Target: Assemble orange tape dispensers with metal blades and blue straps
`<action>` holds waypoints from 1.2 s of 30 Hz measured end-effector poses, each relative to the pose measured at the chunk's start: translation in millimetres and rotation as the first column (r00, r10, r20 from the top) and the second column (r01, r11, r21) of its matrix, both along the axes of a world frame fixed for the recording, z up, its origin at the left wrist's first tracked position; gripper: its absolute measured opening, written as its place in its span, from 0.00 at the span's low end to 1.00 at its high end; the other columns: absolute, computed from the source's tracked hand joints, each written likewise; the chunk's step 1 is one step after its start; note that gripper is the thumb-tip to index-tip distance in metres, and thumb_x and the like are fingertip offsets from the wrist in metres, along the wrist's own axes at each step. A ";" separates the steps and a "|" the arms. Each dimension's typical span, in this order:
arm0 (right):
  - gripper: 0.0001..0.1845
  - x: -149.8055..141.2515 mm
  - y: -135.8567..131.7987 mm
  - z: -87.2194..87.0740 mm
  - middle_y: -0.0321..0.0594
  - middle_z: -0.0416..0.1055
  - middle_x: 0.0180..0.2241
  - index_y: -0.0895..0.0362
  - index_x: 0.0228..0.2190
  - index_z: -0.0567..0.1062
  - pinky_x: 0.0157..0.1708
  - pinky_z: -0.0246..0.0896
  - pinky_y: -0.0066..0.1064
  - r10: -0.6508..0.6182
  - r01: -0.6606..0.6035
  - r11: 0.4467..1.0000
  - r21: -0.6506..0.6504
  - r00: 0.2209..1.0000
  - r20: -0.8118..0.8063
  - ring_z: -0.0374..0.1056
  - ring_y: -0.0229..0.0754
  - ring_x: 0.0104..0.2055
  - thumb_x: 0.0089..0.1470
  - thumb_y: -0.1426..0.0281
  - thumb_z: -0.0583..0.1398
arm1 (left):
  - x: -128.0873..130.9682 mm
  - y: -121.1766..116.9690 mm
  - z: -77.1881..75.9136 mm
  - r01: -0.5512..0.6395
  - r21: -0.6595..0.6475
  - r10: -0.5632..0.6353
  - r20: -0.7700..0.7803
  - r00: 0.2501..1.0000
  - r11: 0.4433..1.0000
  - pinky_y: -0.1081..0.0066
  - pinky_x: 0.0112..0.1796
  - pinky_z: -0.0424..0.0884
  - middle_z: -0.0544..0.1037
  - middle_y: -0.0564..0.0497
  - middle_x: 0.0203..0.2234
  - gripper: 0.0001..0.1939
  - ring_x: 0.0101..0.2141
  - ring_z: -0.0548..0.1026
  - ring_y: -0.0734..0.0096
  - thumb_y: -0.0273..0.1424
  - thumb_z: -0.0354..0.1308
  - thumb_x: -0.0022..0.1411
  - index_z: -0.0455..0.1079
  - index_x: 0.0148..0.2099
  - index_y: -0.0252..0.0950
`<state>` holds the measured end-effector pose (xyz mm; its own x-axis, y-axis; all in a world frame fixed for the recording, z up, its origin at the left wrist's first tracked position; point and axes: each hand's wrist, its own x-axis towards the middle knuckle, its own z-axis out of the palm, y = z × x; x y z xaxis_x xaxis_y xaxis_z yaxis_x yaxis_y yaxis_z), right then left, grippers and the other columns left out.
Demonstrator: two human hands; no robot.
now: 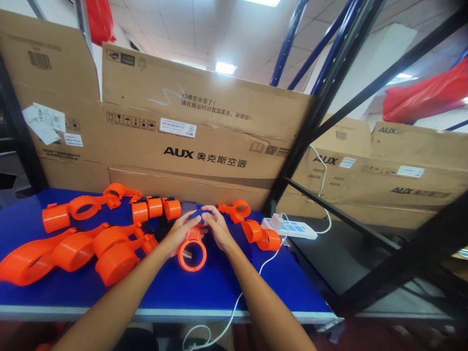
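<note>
Pinched a small dark-blue piece (198, 214) in clamped fingers of left hand (183, 230) and right hand (217, 227), beyond an orange ring (180, 256), over the tabletop (69, 294).

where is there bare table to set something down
Bare blue tabletop shows front right, between the white cable and the table's right edge, and in a front-left strip before the orange parts. Crowded: left side, back edge by the cardboard, and centre, around the orange ring.
</note>
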<state>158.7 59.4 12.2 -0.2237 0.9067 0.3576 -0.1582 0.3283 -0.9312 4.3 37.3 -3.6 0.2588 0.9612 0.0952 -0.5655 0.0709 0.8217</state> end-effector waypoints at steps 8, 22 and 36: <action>0.22 -3.7 -5.3 3.2 0.31 0.68 0.28 0.52 0.36 0.70 0.25 0.63 0.25 -0.005 0.004 1.000 -0.023 1.000 -0.009 0.65 0.35 0.27 0.47 0.54 0.71 | 0.5 6.3 -3.6 0.025 -0.005 -0.024 0.014 1.000 1.000 0.60 0.39 0.81 0.83 0.39 0.44 0.26 0.38 0.84 0.53 0.34 0.73 0.55 0.74 0.55 0.34; 0.12 49.6 16.3 7.4 0.45 0.78 0.45 0.54 0.46 0.76 0.52 0.63 0.44 -0.460 0.082 0.854 0.514 0.579 0.673 0.71 0.49 0.48 0.60 0.69 0.59 | -11.2 12.3 5.0 -0.179 -0.061 0.188 0.180 0.966 0.982 0.68 0.30 0.78 0.84 0.41 0.42 0.26 0.25 0.80 0.67 0.42 0.67 0.58 0.68 0.55 0.37; 0.11 64.8 10.7 5.8 0.40 0.78 0.36 0.51 0.40 0.80 0.47 0.54 0.39 -0.273 -0.118 0.944 0.307 0.241 0.931 0.70 0.48 0.43 0.52 0.64 0.68 | -10.0 1.3 15.7 -0.145 -0.169 0.178 0.199 0.964 0.975 0.67 0.29 0.79 0.84 0.39 0.42 0.20 0.28 0.82 0.63 0.43 0.65 0.61 0.74 0.49 0.33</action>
